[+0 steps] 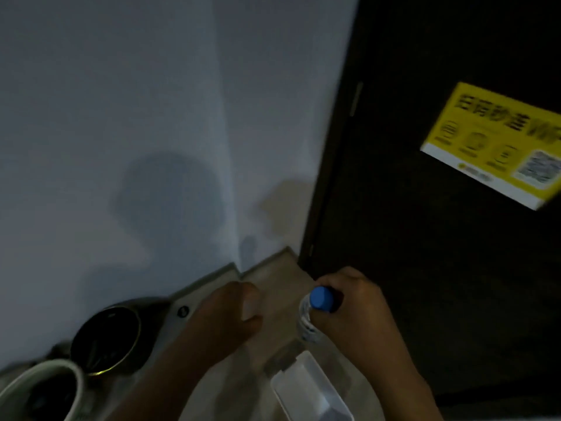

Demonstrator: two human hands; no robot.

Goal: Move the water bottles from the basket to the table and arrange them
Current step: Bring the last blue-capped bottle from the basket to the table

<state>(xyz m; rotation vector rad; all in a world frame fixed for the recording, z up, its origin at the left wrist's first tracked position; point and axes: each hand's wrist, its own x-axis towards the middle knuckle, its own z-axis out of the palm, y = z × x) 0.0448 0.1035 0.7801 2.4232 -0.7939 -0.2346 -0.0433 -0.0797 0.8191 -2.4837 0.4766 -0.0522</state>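
The table (273, 287) is a pale beige surface pushed into a corner, its far edge meeting the grey-white wall and its right side running up against a dark door. At its left end sit a dark round pot (106, 338) and, nearer the camera, a pale-rimmed bowl (51, 387), while a small dark round fitting (183, 311) lies close to the back edge. A white plastic tray (312, 387) sits near the front edge, though the dim, blurred view does not settle whether it rests on the surface.

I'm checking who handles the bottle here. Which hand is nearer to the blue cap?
Right. The right hand grips the bottle just below its blue cap, touching it. The left hand hangs apart to the cap's left, holding nothing visible.
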